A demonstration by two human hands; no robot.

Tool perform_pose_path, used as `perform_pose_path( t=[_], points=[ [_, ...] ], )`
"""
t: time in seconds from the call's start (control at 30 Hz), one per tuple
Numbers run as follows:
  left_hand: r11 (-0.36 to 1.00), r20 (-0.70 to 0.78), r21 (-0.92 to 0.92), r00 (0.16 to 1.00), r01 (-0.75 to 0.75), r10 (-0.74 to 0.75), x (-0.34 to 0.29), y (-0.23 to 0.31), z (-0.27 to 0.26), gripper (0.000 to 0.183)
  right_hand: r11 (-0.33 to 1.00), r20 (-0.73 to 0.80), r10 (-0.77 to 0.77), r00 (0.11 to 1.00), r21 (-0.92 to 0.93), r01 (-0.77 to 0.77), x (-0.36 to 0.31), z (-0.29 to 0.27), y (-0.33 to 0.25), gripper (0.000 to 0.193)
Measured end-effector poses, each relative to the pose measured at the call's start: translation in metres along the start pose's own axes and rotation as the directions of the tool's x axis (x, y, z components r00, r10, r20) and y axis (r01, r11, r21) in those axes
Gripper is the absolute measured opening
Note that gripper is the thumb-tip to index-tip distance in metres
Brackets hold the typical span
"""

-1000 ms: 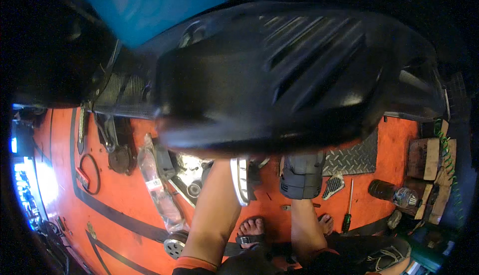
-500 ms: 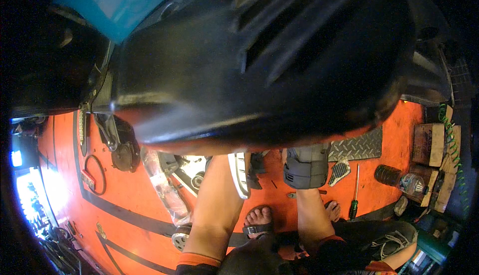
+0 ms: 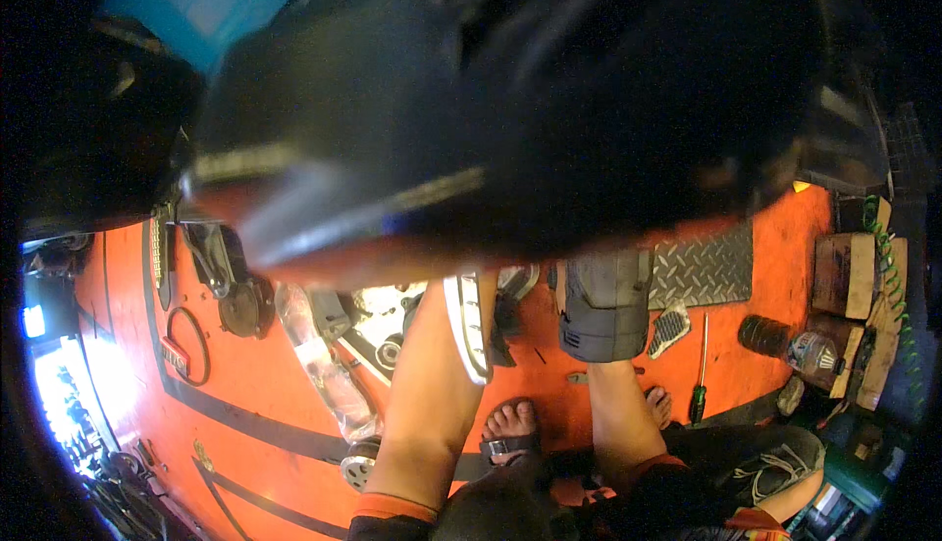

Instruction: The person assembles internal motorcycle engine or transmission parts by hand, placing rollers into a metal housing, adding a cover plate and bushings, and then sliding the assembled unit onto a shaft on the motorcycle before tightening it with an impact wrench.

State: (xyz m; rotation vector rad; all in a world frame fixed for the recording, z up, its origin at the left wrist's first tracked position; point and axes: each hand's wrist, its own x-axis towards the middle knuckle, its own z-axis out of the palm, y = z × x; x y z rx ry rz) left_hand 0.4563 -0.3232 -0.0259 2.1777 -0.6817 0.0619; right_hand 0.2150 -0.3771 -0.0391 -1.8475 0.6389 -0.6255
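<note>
A large black ribbed motorcycle body part (image 3: 549,139) fills the upper view, blurred. My left forearm (image 3: 427,413) reaches up beneath its lower edge, which hides that hand and its fingers. Beside the forearm is a curved, light-coloured slotted trim piece (image 3: 468,335). My right forearm (image 3: 623,409) leads up to a dark grey cordless power tool (image 3: 603,310), its bulky base toward me. My right hand is wrapped round the tool; only a sliver of it shows, and the tool's working end is hidden under the black part.
On the orange floor (image 3: 275,384) lie a green-handled screwdriver (image 3: 698,403), a ribbed pad (image 3: 669,330), a diamond-pattern plate (image 3: 702,261), a plastic-wrapped part (image 3: 329,374) and a black loop (image 3: 204,345). A bottle (image 3: 812,353) rests beside boxes (image 3: 846,271) at right.
In the view, the black part has shifted left and its lower edge slightly up, with blur. The power tool and my right forearm sit slightly higher. Both arms keep nearly the same pose.
</note>
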Motion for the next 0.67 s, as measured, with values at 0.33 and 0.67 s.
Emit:
perform_pose_path(
  t=[0.33, 0.67],
  points=[
    [0.709, -0.037, -0.693, 0.976, 0.131, -0.217, -0.003, 0.033, 0.004, 0.037, 0.918, -0.081, -0.279, 0.957, -0.316, 0.24, 0.038, -0.004, -0.045, 0.019],
    [0.887, -0.315, 0.02, 0.839, -0.461, 0.443, -0.001, 0.058, -0.038, 0.041, 0.998, -0.06, -0.06, 0.996, -0.035, 0.058, 0.034, 0.009, 0.0, 0.043]
  ],
)
